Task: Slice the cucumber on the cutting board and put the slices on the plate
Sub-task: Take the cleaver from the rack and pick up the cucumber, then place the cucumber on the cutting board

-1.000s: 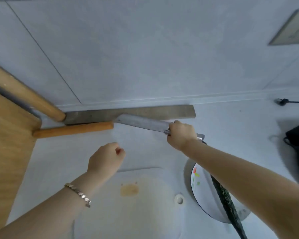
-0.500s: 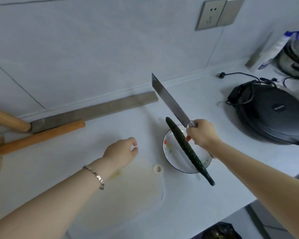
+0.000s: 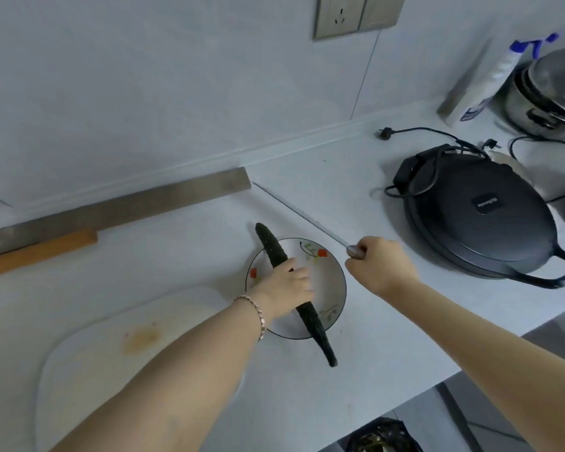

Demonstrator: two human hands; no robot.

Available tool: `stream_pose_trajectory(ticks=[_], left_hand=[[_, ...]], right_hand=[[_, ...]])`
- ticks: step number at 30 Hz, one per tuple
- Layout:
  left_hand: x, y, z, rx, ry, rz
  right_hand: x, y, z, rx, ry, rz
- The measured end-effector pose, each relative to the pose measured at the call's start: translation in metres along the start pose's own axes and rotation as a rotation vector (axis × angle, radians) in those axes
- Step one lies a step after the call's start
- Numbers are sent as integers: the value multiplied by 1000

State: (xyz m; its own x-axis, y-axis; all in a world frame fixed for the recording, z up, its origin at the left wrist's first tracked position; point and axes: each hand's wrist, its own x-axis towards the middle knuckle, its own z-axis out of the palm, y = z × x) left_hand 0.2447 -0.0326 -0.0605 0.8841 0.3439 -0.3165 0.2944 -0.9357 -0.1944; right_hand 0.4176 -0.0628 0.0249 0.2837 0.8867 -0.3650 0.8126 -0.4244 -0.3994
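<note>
Head: dark bumpy cucumber (image 3: 310, 321), uncut

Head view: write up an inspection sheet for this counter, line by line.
Surface: pale counter; stained white cutting board at the left.
Job's things: whole cucumber lies across the plate, uncut; no slices seen.
Clutter: black electric griddle, steel pot, spray bottle, long metal blade and wooden handle by the wall.
Hands: left hand grips the cucumber; right hand holds the knife.
Cables: black cord from the griddle, its plug lying on the counter.
Surroundings: tiled wall, wall socket.
</note>
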Motion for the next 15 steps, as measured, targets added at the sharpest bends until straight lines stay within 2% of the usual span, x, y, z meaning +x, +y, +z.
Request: stream_pose_trajectory(ticks=[3, 4, 6, 8, 12, 15], left_hand=[[-11, -2, 4, 93, 3, 34], [-17, -1, 6, 111, 68, 3], [-37, 2, 4, 75, 211, -136], [-65, 7, 6, -34, 272, -313], [-144, 9, 16, -313, 184, -792], [-209, 18, 37, -676, -34, -1078]], right_hand=[[6, 0, 0, -17, -29, -18], [8, -3, 0, -17, -35, -28], [9, -10, 2, -9, -50, -52], [8, -21, 6, 14, -66, -72], [-2, -48, 24, 65, -118, -120], [-18, -74, 45, 61, -153, -169]])
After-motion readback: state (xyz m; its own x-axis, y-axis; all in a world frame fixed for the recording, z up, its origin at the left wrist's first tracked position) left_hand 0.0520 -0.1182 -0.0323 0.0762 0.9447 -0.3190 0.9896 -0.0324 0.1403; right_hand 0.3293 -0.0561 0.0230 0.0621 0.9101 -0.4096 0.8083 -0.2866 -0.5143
